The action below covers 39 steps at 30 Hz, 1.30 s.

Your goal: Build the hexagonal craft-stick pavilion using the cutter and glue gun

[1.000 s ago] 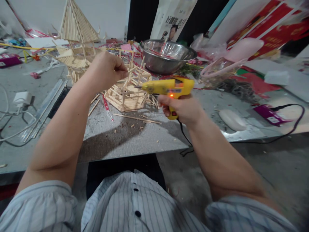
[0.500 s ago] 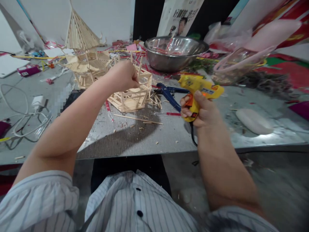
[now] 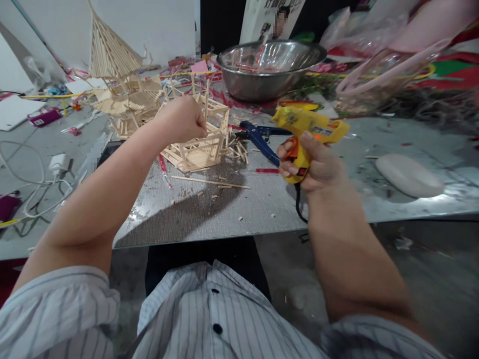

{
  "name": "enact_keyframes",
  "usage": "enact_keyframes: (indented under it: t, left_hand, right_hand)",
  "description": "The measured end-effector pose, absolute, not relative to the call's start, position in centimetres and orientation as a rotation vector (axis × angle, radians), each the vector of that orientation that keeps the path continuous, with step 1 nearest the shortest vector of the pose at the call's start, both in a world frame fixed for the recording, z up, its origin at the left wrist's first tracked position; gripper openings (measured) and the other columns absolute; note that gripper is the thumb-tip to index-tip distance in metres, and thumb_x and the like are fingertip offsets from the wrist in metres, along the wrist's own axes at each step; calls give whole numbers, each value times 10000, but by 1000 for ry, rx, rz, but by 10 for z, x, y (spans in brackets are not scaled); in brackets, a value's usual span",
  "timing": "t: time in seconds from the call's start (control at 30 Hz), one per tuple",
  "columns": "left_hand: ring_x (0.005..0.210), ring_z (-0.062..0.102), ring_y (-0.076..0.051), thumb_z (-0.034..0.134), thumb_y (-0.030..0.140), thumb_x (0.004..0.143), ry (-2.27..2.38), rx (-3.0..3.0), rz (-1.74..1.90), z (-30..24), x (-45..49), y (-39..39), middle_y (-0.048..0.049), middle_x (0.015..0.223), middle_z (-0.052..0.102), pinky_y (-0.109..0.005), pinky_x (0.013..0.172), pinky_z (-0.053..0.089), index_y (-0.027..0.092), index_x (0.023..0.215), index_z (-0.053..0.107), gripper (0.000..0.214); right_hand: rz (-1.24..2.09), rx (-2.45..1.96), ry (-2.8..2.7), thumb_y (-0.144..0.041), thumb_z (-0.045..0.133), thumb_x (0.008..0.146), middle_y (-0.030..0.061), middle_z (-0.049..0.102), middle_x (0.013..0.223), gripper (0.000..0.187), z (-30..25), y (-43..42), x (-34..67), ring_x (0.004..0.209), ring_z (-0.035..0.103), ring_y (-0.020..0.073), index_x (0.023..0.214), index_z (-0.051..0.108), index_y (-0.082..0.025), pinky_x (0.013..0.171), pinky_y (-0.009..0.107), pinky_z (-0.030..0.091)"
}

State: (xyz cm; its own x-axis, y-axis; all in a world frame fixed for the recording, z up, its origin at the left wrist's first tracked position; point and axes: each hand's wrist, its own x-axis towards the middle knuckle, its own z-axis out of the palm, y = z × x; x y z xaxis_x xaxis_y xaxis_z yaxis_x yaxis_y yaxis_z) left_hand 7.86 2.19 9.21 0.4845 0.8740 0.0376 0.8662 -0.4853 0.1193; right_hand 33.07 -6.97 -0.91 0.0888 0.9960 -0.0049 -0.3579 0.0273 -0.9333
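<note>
My left hand (image 3: pixel 184 118) is closed over the near side of a low hexagonal frame of thin wooden sticks (image 3: pixel 200 153). Its fingertips are turned away, so whatever they pinch is hidden. My right hand (image 3: pixel 325 167) grips a yellow hot glue gun (image 3: pixel 307 124), fingers by the orange trigger, nozzle pointing left toward the frame but apart from it. An orange light glows on the gun's side. Behind my left arm stands a taller stick pagoda (image 3: pixel 116 57) with a pointed roof. Blue-handled cutters (image 3: pixel 260 142) lie between the frame and the gun.
A steel bowl (image 3: pixel 258 82) stands at the back. Cut stick pieces (image 3: pixel 238 149) and a long stick (image 3: pixel 209 182) lie near the frame. At right is a smooth pale oval object (image 3: pixel 407 175). A white charger (image 3: pixel 60 163) with cables is at left; the gun's cord (image 3: pixel 298 204) hangs down.
The view has shifted slightly, moving the frame and pagoda a little left in the picture. My left hand stays at the frame, and the right still holds the glue gun at about the same height.
</note>
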Motion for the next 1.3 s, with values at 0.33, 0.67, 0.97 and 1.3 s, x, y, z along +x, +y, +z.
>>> enact_keyframes:
  t: [0.33, 0.67, 0.97, 1.3]
  left_hand:
    - [833, 641, -197, 645, 347, 743, 1541, 2663, 55, 95, 80, 20, -33, 831, 733, -288, 789, 458, 218, 953, 775, 279]
    - [848, 638, -200, 636, 383, 740, 1564, 2652, 64, 93, 80, 20, -26, 810, 727, -281, 778, 446, 242, 948, 777, 288]
    - [854, 646, -210, 633, 355, 730, 1563, 2636, 79, 92, 81, 20, -32, 825, 721, -294, 790, 452, 212, 932, 774, 284]
    - [857, 644, -194, 628, 366, 740, 1549, 2665, 63, 91, 81, 22, -25, 853, 734, -276, 785, 459, 229, 943, 779, 287]
  right_hand:
    - [1273, -949, -913, -551, 885, 452, -43, 604, 607, 490, -8, -70, 330, 326, 374, 26, 629, 601, -194, 361, 245, 303]
    - [1280, -970, -909, -555, 889, 430, -38, 603, 584, 485, -4, -72, 327, 318, 370, 32, 602, 604, -202, 362, 252, 302]
    - [1257, -985, -922, -561, 888, 430, -35, 589, 582, 499, -3, -72, 326, 318, 367, 35, 598, 591, -197, 353, 256, 305]
    - [1239, -1008, -896, -576, 881, 398, -32, 599, 578, 501, -5, -72, 326, 311, 349, 37, 586, 598, -208, 354, 262, 297]
